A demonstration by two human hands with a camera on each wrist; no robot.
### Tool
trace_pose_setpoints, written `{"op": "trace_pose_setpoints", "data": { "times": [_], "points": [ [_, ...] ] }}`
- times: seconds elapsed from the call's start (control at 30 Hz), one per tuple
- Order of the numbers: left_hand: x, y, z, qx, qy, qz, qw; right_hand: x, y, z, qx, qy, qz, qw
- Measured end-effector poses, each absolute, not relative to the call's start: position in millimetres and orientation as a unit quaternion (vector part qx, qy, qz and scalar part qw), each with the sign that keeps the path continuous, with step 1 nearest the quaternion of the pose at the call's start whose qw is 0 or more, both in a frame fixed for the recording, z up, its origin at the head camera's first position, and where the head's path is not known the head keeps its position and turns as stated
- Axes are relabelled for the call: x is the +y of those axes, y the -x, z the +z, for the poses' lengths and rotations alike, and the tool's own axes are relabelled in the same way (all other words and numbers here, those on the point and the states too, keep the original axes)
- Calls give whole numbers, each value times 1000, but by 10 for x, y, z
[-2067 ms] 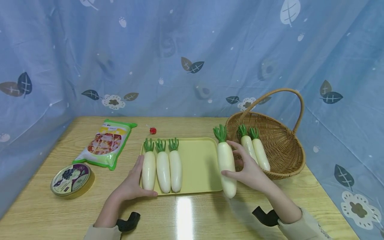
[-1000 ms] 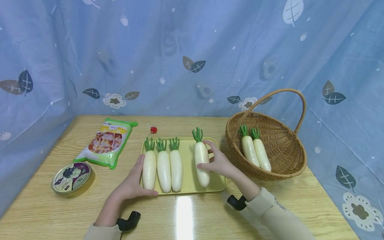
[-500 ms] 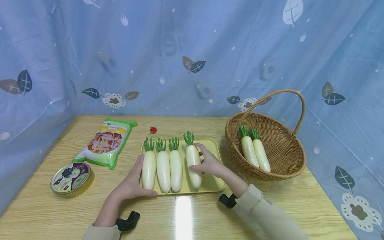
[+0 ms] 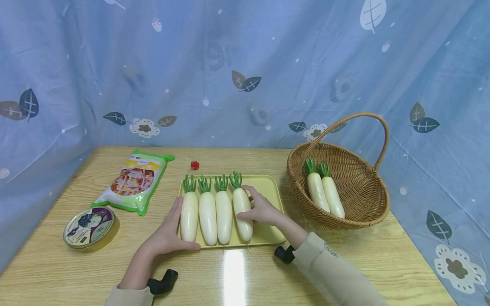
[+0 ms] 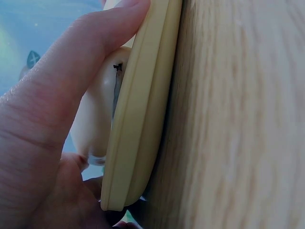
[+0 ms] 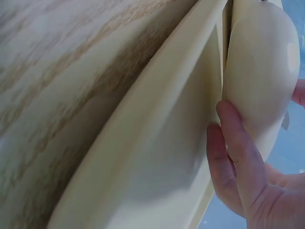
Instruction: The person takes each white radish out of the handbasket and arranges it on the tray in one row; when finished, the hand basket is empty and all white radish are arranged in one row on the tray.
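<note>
I held a white radish [image 4: 241, 203] in the right hand [image 4: 264, 210], fingers curled; the left hand [image 4: 167, 233], fingers spread, touched the tray [image 4: 269, 195].

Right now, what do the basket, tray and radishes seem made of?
The basket looks like wicker, faintly shiny: its brown strands are woven. The tray seems satin plastic, since its yellow rim is smooth and even; painted metal is possible. The radishes look like glossy plastic or foam, judging by their glints and similar shapes, but I can't be sure.
</note>
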State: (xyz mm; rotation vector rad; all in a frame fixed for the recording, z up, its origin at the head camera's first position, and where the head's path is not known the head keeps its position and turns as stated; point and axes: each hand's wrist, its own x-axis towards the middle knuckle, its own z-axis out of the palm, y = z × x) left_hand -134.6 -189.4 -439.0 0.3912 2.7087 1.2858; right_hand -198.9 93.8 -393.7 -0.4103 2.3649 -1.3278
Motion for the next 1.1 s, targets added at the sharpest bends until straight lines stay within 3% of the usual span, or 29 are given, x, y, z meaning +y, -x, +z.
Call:
{"op": "trace_pose_setpoints", "data": {
  "times": [1.1],
  "points": [
    [-1890, 1339, -4388, 893, -124, 427, 63, 896, 2035, -3929, 838, 144, -470, 236]
  ]
}}
